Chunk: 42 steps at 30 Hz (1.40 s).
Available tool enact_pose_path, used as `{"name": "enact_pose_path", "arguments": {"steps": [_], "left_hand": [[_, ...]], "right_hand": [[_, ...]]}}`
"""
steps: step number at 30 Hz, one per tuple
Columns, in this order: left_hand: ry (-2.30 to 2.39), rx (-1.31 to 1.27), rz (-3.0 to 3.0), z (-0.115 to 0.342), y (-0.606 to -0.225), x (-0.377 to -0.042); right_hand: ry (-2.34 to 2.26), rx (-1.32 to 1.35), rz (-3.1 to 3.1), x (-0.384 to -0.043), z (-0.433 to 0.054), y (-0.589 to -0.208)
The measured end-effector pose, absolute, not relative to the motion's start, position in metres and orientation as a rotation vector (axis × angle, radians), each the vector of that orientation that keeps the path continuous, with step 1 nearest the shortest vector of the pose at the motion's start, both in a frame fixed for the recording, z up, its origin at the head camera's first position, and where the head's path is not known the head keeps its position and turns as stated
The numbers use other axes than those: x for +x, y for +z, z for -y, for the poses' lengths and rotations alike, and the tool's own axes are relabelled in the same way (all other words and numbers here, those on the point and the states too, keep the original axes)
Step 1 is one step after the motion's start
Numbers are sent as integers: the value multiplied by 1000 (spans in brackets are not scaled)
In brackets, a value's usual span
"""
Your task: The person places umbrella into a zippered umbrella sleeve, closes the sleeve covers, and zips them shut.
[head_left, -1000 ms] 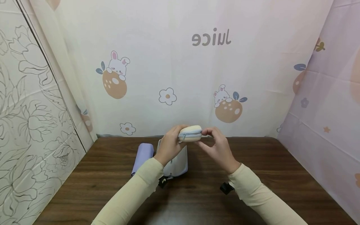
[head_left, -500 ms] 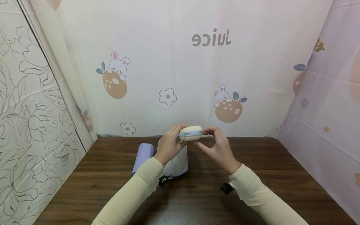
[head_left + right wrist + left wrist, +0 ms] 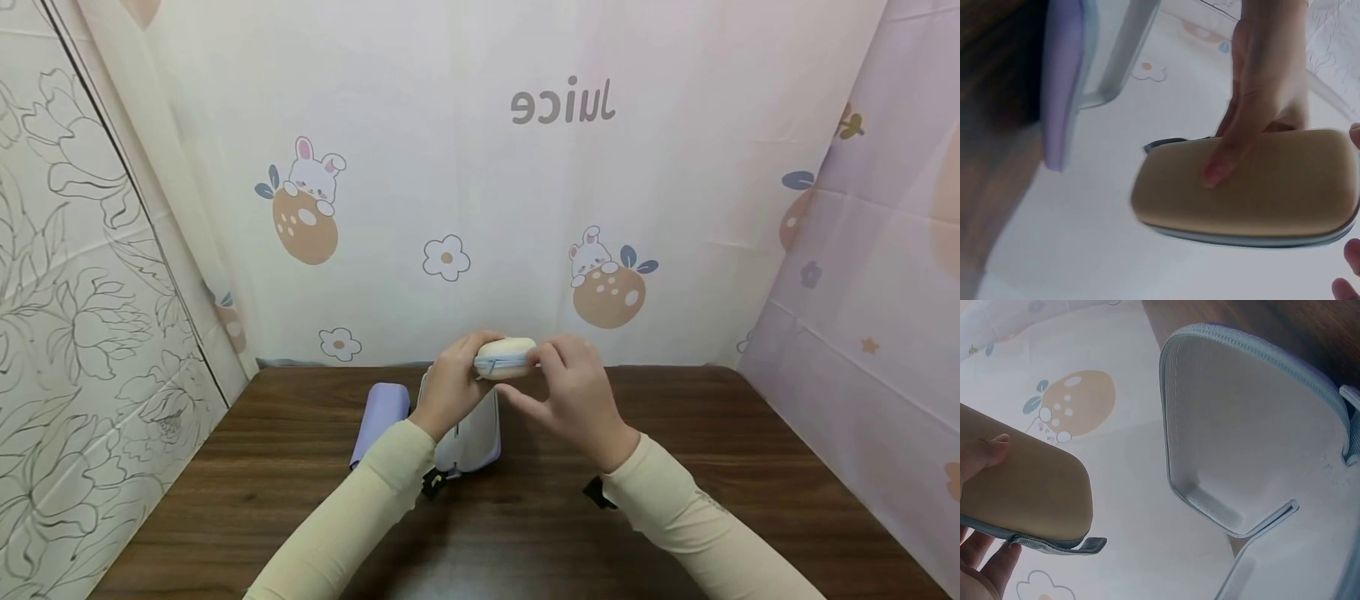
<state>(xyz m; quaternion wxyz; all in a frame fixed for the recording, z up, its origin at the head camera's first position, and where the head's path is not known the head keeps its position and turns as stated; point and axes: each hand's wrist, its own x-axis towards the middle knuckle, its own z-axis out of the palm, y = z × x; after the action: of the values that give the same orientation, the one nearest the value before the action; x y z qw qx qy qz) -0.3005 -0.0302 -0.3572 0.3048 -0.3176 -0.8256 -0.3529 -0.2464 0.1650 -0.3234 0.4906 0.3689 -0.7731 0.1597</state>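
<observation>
A small cream zip case [image 3: 507, 348], rounded, with a pale blue zipper round its side, is held above the table. My left hand [image 3: 455, 385] grips its left end, with the thumb on its flat face in the wrist views. A short pull tab sticks out from the case's end. My right hand [image 3: 573, 392] reaches to the case's right end, bent fingers touching it by the zipper. The right thumb points left below the case. In the right wrist view, right fingertips [image 3: 1352, 255] show at the frame's edge, spread apart beside the case.
Behind my left forearm stands a larger white and lavender zip case [image 3: 480, 437], its panels spread with a pale lining in the left wrist view. Left of it lies a lavender box-like case [image 3: 381, 421]. The dark wood table [image 3: 675, 492] meets a printed curtain [image 3: 450, 167].
My right hand has moved left and turned over the case's right end. The gap along the zipper, seen a second ago, has narrowed. My left hand keeps its hold.
</observation>
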Motion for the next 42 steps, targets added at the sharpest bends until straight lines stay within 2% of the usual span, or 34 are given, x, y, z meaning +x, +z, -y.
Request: {"name": "enact_pose_path", "arguments": {"steps": [8, 19, 30, 42], "left_hand": [[-925, -850, 2192, 30, -358, -300], [-893, -822, 2193, 29, -359, -300], [-895, -817, 2171, 29, -359, -301], [-902, -799, 2170, 31, -361, -302]], "right_hand": [[199, 900, 1802, -241, -149, -312], [-162, 729, 1891, -234, -133, -302], [-49, 752, 1942, -232, -134, -298], [294, 965, 1991, -237, -144, -304]]}}
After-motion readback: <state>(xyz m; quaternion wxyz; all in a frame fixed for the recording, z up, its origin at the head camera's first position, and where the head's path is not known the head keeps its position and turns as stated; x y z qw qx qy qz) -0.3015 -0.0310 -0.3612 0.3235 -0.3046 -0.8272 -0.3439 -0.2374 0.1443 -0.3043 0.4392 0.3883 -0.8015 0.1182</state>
